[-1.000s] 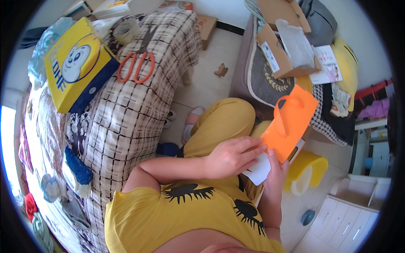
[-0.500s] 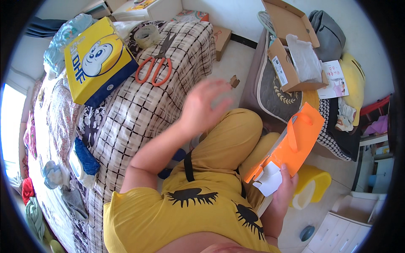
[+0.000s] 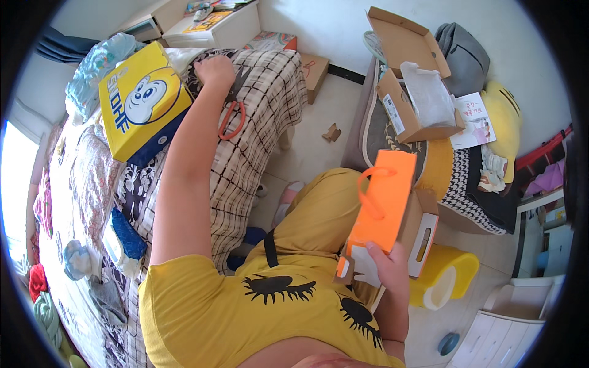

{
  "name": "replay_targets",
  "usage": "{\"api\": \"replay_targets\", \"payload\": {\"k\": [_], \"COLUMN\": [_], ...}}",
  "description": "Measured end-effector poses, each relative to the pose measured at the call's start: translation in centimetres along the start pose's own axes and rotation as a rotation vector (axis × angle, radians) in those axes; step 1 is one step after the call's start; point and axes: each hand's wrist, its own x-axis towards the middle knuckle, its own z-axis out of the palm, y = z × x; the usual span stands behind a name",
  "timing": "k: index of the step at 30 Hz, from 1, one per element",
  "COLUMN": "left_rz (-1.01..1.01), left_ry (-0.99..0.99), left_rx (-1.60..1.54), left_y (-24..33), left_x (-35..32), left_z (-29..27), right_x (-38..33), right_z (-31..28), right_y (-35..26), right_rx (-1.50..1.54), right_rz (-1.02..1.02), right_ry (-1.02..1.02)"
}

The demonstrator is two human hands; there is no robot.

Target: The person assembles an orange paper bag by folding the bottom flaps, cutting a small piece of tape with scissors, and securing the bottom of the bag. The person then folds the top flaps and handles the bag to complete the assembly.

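I see the left hand (image 3: pixel 215 70) closed over the orange-handled scissors (image 3: pixel 232 116) on the checked bedcover (image 3: pixel 264 98); the right hand (image 3: pixel 388 262) grasps the orange paper bag (image 3: pixel 383 202), upright above it.

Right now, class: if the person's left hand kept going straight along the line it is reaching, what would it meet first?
The left hand already lies over the scissors' blades on the checked cloth; going on, it would probably meet the white cabinet, though depth is unclear.
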Motion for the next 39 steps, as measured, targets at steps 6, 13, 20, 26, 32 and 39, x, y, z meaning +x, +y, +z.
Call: {"api": "replay_targets", "payload": {"k": [6, 13, 20, 26, 32, 39], "left_rz": [0.023, 0.550, 1.189, 1.396, 1.451, 1.586], "left_ry": [0.047, 0.699, 0.763, 0.753, 0.801, 0.924], "left_rx": [-0.012, -0.367, -0.711, -0.709, -0.609, -0.524], "left_y": [0.2, 4.7, 9.4, 9.9, 8.6, 8.7], "left_x": [0.1, -6.1, -21.4, -25.8, -26.5, -27.3], "left_z": [-0.5, -7.0, -11.3, -10.4, -9.9, -10.2], "right_x": [-0.1, 0.8, 2.2, 2.7, 2.6, 2.0], "right_z": [1.0, 1.6, 4.2, 7.0, 3.0, -3.3], "right_y": [-0.5, 0.9, 2.2, 3.2, 2.5, -1.9], "right_rx": [-0.186, 0.009, -0.048, 0.000, 0.196, 0.540], "right_rz": [-0.011, -0.112, -0.316, -0.273, -0.349, -0.396], "right_ry": [-0.123, -0.085, 0.036, 0.012, 0.132, 0.145]}}
